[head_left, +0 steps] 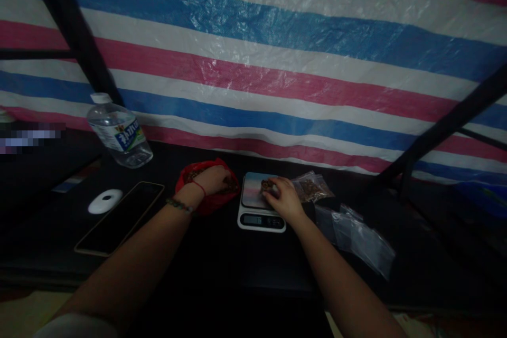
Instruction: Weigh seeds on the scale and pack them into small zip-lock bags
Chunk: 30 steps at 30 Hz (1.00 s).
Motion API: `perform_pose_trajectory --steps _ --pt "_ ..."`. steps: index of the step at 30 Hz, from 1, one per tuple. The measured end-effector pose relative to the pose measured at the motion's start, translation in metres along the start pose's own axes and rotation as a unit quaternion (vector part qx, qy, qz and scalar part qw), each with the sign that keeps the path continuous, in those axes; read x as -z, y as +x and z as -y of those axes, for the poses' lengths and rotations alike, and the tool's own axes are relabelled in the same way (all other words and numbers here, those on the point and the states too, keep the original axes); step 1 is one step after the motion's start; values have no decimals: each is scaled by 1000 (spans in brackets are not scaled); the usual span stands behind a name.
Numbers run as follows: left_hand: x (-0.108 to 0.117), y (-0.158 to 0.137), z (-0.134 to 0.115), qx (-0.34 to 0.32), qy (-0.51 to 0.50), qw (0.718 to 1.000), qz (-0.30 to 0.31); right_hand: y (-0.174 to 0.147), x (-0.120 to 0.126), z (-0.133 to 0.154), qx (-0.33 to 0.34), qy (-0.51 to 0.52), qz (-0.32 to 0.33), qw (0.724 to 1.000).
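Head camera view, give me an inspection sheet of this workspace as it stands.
Surface: dark table, dimly lit.
Job's things: scale with a small brown pile; red bag; filled clear bag; empty clear bags.
Clutter: water bottle, phone, white disc.
Hands: left hand in the red bag; right hand on the scale's pile.
Cables: nothing seen.
Surroundings: striped tarp, black bars.

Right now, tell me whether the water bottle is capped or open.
Capped. The water bottle stands behind the phone with its white cap seated on the neck.
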<state>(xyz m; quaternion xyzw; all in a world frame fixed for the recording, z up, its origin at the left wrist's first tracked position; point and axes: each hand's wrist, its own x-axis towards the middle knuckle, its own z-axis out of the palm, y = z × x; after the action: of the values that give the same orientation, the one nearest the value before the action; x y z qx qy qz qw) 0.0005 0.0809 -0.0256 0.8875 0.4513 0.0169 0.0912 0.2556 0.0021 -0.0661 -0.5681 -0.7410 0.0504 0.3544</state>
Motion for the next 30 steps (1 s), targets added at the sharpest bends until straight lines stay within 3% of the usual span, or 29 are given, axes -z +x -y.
perform_pose_trajectory --steps 5,10,17,22,30 --pt "10 4 9 -18 -6 999 34 3 5 11 -1 37 -9 999" --pt "19 -2 25 -41 -32 998 -38 20 -2 44 17 60 -4 998" --pt "13 -21 66 -23 -61 988 -138 51 -64 114 -84 173 -1 981" --pt "22 -35 81 -30 -86 974 -209 50 -100 137 -136 194 -27 971" --pt "28 -39 53 -153 -126 972 -127 39 -109 130 -126 196 -39 972"
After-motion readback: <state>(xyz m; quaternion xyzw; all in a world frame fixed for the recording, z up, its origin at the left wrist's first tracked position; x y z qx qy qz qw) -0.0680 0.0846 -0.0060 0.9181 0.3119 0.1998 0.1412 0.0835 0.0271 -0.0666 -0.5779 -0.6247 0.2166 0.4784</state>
